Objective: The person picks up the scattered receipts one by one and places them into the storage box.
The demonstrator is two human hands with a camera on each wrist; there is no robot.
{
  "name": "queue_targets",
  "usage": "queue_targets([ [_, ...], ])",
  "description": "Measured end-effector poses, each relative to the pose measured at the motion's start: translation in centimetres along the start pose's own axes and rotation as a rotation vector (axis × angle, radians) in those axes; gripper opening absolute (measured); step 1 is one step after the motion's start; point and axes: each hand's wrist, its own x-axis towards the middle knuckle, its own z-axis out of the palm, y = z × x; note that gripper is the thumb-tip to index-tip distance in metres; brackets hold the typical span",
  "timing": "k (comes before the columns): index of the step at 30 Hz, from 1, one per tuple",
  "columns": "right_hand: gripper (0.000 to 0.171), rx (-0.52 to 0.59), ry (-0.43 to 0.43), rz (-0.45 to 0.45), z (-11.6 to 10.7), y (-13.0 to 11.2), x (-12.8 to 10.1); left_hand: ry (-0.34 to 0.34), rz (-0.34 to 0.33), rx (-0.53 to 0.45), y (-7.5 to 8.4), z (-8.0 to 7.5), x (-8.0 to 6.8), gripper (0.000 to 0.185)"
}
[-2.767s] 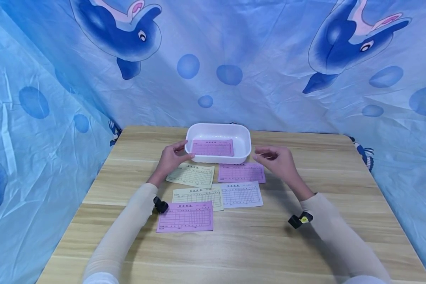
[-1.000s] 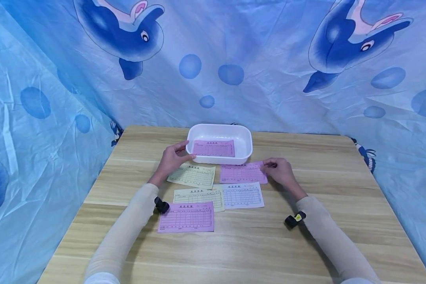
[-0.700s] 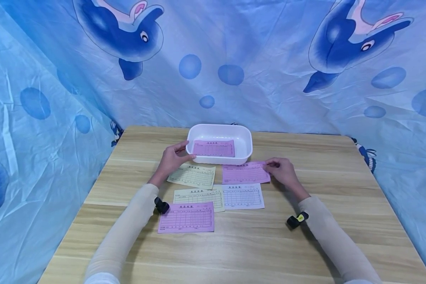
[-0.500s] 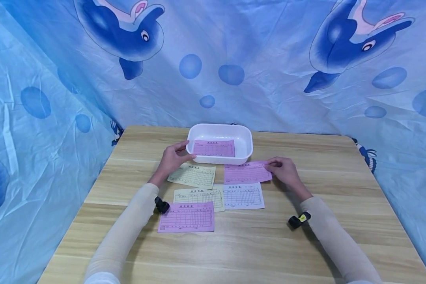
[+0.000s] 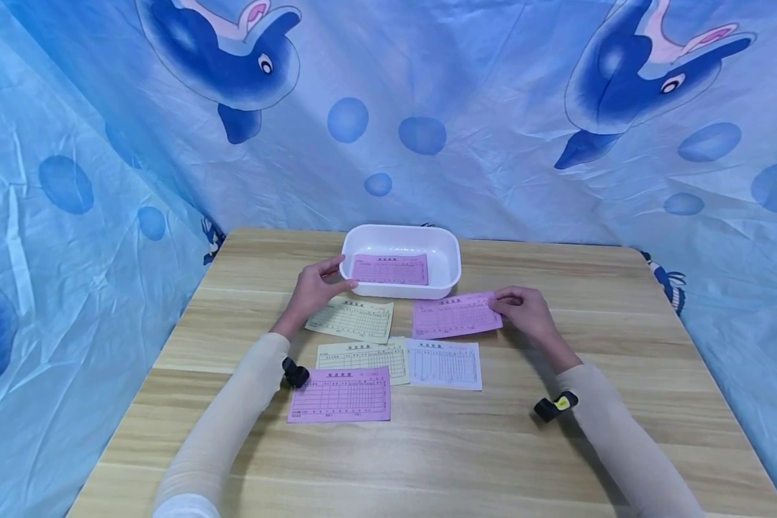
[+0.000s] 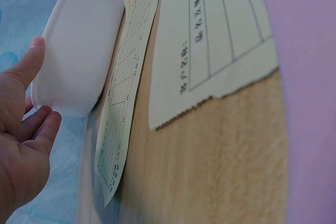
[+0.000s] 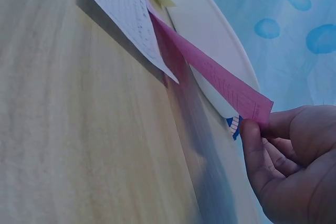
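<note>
A white plastic tub (image 5: 450,260) stands at the back middle of the wooden table, with a pink form slip (image 5: 390,269) lying inside it. My left hand (image 5: 312,289) holds the tub's left end (image 6: 79,45), thumb on the rim. My right hand (image 5: 526,311) pinches the right edge of a second pink slip (image 5: 455,315) and lifts it off the table; in the right wrist view that pink slip (image 7: 210,72) is raised and tilted in front of the tub (image 7: 210,30).
On the table (image 5: 427,446) in front of the tub lie two yellow slips (image 5: 352,320) (image 5: 362,356), a white slip (image 5: 443,363) and another pink slip (image 5: 339,395). Blue dolphin cloth (image 5: 71,180) hangs behind and at both sides.
My right hand came down from the air beside the tub, pinched the pink slip's right edge, and has drawn it up and to the right. My left hand has stayed on the tub.
</note>
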Motion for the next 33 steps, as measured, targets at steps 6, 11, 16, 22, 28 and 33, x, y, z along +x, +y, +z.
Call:
queue_targets([
  [6,0.027,0.004,0.016,-0.007,-0.3,-0.3,-0.7,0.011,0.011,-0.025,-2.4,-0.1,1.1,0.075],
  [11,0.027,0.037,0.037,-0.017,-0.5,-1.0,-1.3,0.023,0.021,-0.011,-2.7,-0.1,1.2,0.077],
  [16,0.027,0.073,0.046,-0.022,-0.9,-1.9,-1.7,0.029,0.027,0.007,-2.7,-0.1,1.1,0.077],
  [22,0.026,0.134,0.057,-0.062,-1.2,-3.0,-1.7,0.031,0.034,0.013,-2.8,0.0,1.1,0.077],
  [28,0.028,0.153,0.081,-0.105,-1.5,-4.3,-1.5,0.036,0.028,0.026,-2.7,-0.1,1.1,0.077],
  [33,0.028,0.184,0.102,-0.144,-1.6,-5.6,-1.1,0.037,0.026,0.038,-2.7,-0.1,1.1,0.078],
])
